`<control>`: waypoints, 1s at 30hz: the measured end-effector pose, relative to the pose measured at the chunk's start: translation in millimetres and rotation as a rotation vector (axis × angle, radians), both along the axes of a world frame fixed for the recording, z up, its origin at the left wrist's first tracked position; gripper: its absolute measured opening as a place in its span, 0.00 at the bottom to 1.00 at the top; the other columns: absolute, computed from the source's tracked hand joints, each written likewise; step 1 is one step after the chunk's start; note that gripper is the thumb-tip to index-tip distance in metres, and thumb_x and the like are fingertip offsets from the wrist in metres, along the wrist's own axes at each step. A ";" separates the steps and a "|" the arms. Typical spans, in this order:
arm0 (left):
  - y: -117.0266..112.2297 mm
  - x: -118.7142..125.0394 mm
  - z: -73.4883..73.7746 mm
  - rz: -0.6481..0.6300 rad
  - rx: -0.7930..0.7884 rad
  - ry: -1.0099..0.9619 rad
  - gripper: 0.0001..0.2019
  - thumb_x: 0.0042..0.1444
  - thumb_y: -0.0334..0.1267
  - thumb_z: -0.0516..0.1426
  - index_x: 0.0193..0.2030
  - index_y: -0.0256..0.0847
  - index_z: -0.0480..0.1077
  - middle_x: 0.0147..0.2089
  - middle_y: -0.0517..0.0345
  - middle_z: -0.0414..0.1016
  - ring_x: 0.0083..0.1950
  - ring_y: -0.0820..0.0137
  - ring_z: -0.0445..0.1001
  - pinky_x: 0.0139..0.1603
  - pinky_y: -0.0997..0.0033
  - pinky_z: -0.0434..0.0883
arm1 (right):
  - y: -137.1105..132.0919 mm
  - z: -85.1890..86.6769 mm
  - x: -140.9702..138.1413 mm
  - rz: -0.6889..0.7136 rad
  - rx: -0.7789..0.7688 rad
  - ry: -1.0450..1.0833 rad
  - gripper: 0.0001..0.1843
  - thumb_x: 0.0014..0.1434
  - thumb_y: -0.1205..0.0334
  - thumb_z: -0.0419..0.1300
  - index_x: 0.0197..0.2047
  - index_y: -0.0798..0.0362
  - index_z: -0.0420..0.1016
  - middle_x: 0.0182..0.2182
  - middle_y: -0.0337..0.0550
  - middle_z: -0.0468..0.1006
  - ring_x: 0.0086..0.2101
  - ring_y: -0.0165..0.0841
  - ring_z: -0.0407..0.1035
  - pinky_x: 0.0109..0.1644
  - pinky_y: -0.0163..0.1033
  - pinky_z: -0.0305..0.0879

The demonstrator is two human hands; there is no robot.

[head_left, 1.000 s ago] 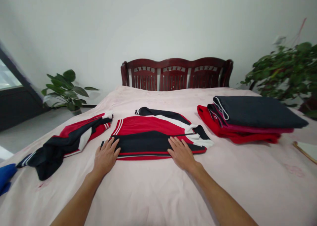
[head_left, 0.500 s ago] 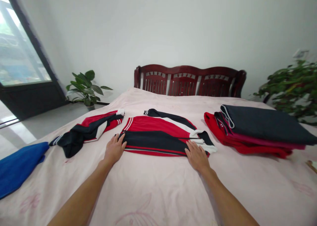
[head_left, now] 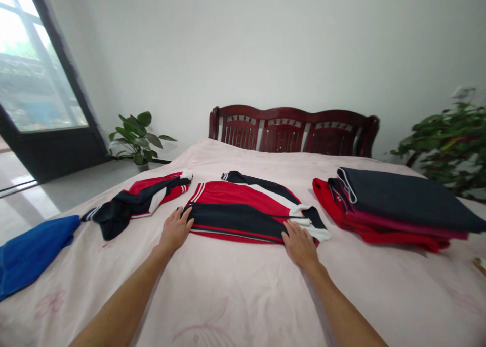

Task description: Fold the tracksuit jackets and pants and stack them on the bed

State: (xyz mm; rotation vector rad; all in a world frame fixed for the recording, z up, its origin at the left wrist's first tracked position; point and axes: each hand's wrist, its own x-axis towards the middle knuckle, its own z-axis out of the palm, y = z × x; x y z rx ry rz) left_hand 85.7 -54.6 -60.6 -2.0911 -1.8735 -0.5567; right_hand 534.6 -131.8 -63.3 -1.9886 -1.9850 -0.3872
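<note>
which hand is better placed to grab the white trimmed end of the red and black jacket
Probably the right hand: it rests on the red and black jacket right beside the white trimmed end, while the left hand sits at the opposite edge.

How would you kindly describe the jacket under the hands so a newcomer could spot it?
Start at the pink bed below the dark wooden headboard. The red-and-black track jacket lies flat under left hand and right hand, between a rumpled garment and a folded stack.
</note>
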 end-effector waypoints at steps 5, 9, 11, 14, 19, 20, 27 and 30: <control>1.2 -1.7 -1.1 -0.013 -0.001 0.004 0.27 0.66 0.48 0.46 0.69 0.42 0.60 0.67 0.36 0.63 0.67 0.48 0.64 0.60 0.46 0.67 | -4.2 3.6 -4.3 -0.021 0.026 0.008 0.24 0.68 0.58 0.46 0.64 0.53 0.65 0.64 0.50 0.67 0.64 0.41 0.58 0.66 0.52 0.49; 2.1 -2.4 -2.3 -0.017 0.007 0.009 0.27 0.66 0.48 0.46 0.69 0.42 0.60 0.68 0.37 0.63 0.66 0.49 0.64 0.60 0.47 0.67 | -5.7 6.6 -6.3 -0.014 0.027 0.012 0.25 0.68 0.58 0.46 0.64 0.54 0.66 0.64 0.50 0.67 0.63 0.42 0.58 0.66 0.52 0.49; 2.7 -2.8 -3.1 -0.016 0.017 0.017 0.27 0.66 0.48 0.46 0.69 0.43 0.60 0.68 0.37 0.63 0.67 0.50 0.64 0.60 0.47 0.67 | -5.8 8.5 -7.1 -0.021 0.012 0.020 0.25 0.68 0.58 0.46 0.64 0.55 0.66 0.64 0.50 0.67 0.63 0.42 0.58 0.66 0.52 0.50; 3.7 -3.4 -3.9 -0.008 0.017 0.030 0.27 0.66 0.48 0.45 0.69 0.43 0.60 0.68 0.39 0.63 0.67 0.51 0.64 0.61 0.48 0.66 | -5.7 10.4 -7.8 -0.032 -0.008 0.034 0.25 0.68 0.58 0.46 0.64 0.54 0.65 0.64 0.49 0.67 0.64 0.41 0.57 0.66 0.52 0.49; 5.0 -4.3 -4.5 -0.012 0.016 0.033 0.27 0.66 0.49 0.44 0.69 0.44 0.59 0.67 0.40 0.63 0.67 0.53 0.64 0.61 0.49 0.66 | -4.5 10.1 -6.4 -0.027 -0.031 0.048 0.26 0.68 0.57 0.46 0.65 0.54 0.65 0.65 0.49 0.66 0.64 0.41 0.56 0.66 0.51 0.49; 5.1 -4.4 -4.6 -0.017 0.018 0.032 0.27 0.66 0.49 0.44 0.69 0.44 0.59 0.67 0.40 0.63 0.67 0.53 0.64 0.61 0.49 0.66 | -4.1 9.8 -5.9 -0.029 -0.038 0.051 0.26 0.68 0.57 0.46 0.65 0.54 0.65 0.65 0.49 0.66 0.64 0.41 0.56 0.66 0.51 0.49; 3.9 -4.2 -3.5 -0.038 0.037 -0.020 0.26 0.64 0.47 0.47 0.67 0.44 0.61 0.66 0.44 0.66 0.66 0.55 0.65 0.63 0.50 0.64 | -2.9 8.1 -3.9 -0.027 -0.030 0.072 0.25 0.67 0.58 0.47 0.64 0.55 0.66 0.64 0.50 0.67 0.64 0.41 0.57 0.66 0.51 0.49; 2.9 -3.6 -1.8 -0.043 0.029 -0.022 0.26 0.64 0.47 0.47 0.67 0.44 0.61 0.66 0.45 0.66 0.66 0.55 0.64 0.63 0.51 0.64 | -3.3 7.3 -4.2 -0.018 -0.008 0.072 0.25 0.68 0.58 0.47 0.63 0.56 0.67 0.63 0.51 0.68 0.64 0.42 0.58 0.66 0.50 0.49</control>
